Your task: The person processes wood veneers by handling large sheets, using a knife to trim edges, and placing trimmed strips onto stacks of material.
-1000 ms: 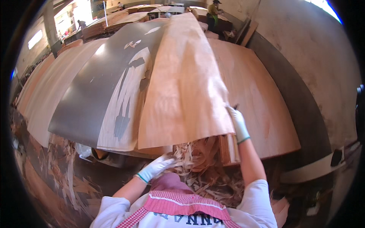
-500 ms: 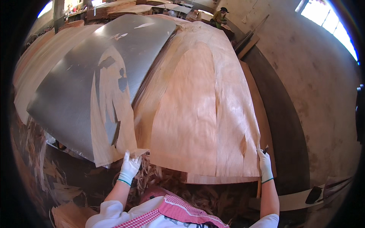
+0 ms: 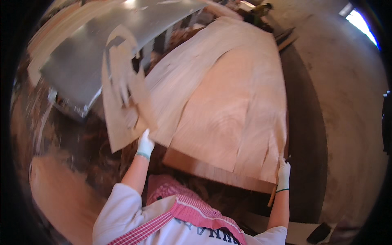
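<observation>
A large, thin sheet of pale wood veneer point(image 3: 228, 102) lies spread over a stack of veneer sheets point(image 3: 212, 169), its near edge split and ragged. The gloved right hand point(image 3: 283, 173) grips its near right corner, fingers clamped on the edge. The gloved left hand point(image 3: 145, 143) pinches a torn veneer strip point(image 3: 122, 110) at the sheet's left side. Behind is a grey metal plate point(image 3: 90, 61).

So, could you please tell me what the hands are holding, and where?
Both gloved hands grip one wood veneer sheet: left hand its near left edge, right hand its near right corner.
</observation>
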{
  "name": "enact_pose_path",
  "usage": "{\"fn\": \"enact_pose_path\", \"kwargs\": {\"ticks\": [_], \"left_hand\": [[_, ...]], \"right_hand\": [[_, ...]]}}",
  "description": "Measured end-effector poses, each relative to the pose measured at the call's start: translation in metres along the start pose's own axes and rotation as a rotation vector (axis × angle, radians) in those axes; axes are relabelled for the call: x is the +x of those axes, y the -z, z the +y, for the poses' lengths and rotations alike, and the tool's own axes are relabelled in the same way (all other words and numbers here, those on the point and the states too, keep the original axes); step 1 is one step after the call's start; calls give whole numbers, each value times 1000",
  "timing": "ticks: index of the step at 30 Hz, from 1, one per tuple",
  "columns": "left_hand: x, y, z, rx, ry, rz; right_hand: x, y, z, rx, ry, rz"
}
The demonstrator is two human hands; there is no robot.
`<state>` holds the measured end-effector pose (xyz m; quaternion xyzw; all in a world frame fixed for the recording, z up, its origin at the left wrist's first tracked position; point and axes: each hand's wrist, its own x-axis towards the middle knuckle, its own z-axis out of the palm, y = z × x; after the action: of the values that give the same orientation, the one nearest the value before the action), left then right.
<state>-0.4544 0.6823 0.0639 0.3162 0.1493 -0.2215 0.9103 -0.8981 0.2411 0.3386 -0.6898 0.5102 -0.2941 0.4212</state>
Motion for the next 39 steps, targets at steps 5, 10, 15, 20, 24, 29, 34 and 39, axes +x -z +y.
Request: {"fn": "enact_pose_path", "kwargs": {"ticks": [5, 10, 15, 20, 24, 29, 34, 39], "left_hand": [[-17, 16, -49, 122, 73, 342], [-34, 21, -66, 662, 198, 396], [-13, 72, -3, -87, -178, 518], [-27, 71, -38, 195, 147, 286], [32, 212, -170, -343, 688, -340], [70, 132, -215, -36, 309, 518], [87, 150, -213, -33, -83, 371], [44, 41, -173, 492, -410, 402]], "right_hand": [[11, 24, 74, 159, 45, -90], [18, 23, 94, 101, 29, -50], [42, 27, 114, -170, 141, -26], [53, 28, 137, -390, 83, -8], [77, 10, 131, -451, 118, 16], [75, 28, 148, -541, 45, 70], [90, 25, 154, -454, 37, 48], [96, 60, 192, -516, 71, 71]]}}
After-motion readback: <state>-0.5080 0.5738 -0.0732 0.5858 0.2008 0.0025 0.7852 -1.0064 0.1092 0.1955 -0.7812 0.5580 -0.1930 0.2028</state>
